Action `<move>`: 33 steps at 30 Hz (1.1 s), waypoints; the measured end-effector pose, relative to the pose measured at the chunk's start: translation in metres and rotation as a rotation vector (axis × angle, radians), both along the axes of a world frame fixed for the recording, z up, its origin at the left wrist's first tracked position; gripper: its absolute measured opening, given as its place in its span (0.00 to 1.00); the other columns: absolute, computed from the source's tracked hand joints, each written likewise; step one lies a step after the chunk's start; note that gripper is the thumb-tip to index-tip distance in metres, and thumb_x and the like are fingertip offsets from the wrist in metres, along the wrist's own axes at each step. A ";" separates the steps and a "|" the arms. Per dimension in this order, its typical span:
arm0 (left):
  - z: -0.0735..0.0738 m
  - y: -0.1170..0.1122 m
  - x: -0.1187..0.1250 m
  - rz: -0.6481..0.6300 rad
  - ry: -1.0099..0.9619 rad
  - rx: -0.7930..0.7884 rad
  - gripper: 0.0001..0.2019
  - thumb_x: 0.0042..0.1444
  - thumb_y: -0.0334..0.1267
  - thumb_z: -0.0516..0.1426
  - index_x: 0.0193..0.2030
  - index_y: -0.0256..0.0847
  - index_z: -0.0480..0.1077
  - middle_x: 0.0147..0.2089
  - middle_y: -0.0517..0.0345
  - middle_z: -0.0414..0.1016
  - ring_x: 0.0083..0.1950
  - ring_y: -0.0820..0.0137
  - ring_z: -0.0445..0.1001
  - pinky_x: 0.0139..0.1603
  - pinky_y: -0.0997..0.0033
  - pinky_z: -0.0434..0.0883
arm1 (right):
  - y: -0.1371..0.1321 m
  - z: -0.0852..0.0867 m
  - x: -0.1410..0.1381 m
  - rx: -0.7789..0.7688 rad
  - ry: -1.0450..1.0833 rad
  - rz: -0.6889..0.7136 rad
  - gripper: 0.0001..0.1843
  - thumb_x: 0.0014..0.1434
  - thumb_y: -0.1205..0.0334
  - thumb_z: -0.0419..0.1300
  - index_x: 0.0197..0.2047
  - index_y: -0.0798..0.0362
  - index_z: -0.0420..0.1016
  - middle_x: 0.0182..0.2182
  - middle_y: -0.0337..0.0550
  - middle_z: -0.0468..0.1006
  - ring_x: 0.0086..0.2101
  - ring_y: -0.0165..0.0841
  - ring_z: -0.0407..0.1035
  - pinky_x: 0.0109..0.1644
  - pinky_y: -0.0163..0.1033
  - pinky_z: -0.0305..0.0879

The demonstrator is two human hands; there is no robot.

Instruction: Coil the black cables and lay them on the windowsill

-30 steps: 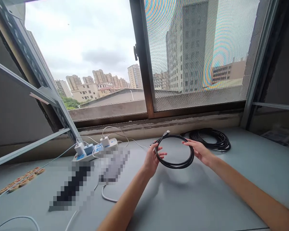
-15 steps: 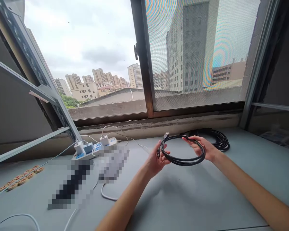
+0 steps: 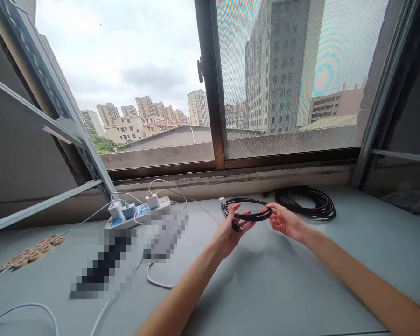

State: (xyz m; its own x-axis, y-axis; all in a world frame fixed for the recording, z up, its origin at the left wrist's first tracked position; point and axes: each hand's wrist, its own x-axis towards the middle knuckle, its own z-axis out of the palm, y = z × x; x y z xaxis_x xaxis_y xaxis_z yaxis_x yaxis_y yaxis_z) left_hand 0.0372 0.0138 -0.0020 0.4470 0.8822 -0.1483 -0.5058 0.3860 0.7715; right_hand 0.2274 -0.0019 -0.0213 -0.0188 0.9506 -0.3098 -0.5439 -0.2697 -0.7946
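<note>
A small coil of black cable (image 3: 247, 208) with a white plug at its far left end is held flat above the grey table (image 3: 266, 289). My left hand (image 3: 231, 231) grips the coil's near left side, fingers curled round it, with a dark connector by the thumb. My right hand (image 3: 283, 219) pinches the coil's right side. Both arms reach in from the bottom edge.
A larger black cable coil (image 3: 306, 203) lies behind on the table by the window sill. A white power strip (image 3: 136, 212) with chargers and white leads sits at the left. Two blurred-out objects (image 3: 133, 252) lie before it. Small round brown pieces (image 3: 31, 252) line the far left.
The coil has tipped from a wide, tilted loop to a flatter, smaller-looking ring and shifted left. Both hands have drawn closer together.
</note>
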 end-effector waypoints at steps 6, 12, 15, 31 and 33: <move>-0.011 -0.004 0.001 -0.058 0.034 0.042 0.15 0.63 0.44 0.50 0.51 0.38 0.63 0.43 0.48 0.74 0.46 0.67 0.75 0.56 0.62 0.66 | -0.003 -0.015 -0.010 0.039 -0.235 0.359 0.16 0.67 0.55 0.52 0.53 0.53 0.68 0.29 0.44 0.75 0.16 0.24 0.58 0.20 0.26 0.63; -0.014 -0.015 0.003 -0.159 0.270 0.135 0.19 0.58 0.50 0.54 0.51 0.39 0.65 0.47 0.51 0.70 0.40 0.70 0.74 0.32 0.76 0.66 | -0.002 -0.009 -0.011 0.040 -0.182 0.175 0.12 0.68 0.58 0.52 0.48 0.54 0.70 0.32 0.44 0.75 0.15 0.22 0.55 0.18 0.24 0.59; -0.018 -0.023 0.007 -0.251 0.323 0.151 0.23 0.57 0.54 0.53 0.50 0.37 0.63 0.46 0.49 0.69 0.36 0.70 0.74 0.25 0.77 0.62 | -0.002 -0.005 -0.010 0.034 -0.183 0.092 0.10 0.68 0.61 0.53 0.46 0.55 0.72 0.33 0.45 0.75 0.16 0.22 0.58 0.18 0.24 0.60; -0.001 -0.050 0.017 -0.336 0.630 0.756 0.20 0.59 0.50 0.50 0.35 0.34 0.75 0.33 0.50 0.76 0.25 0.73 0.69 0.20 0.76 0.61 | -0.001 -0.006 -0.011 0.162 -0.375 -0.107 0.12 0.55 0.72 0.60 0.44 0.57 0.70 0.45 0.49 0.73 0.32 0.30 0.70 0.31 0.29 0.72; 0.000 -0.046 0.015 -0.047 0.775 1.037 0.15 0.58 0.44 0.52 0.31 0.37 0.75 0.31 0.53 0.76 0.29 0.71 0.70 0.27 0.74 0.66 | 0.002 -0.007 -0.010 0.197 -0.466 -0.146 0.17 0.51 0.73 0.61 0.46 0.57 0.70 0.48 0.49 0.71 0.32 0.31 0.71 0.29 0.29 0.71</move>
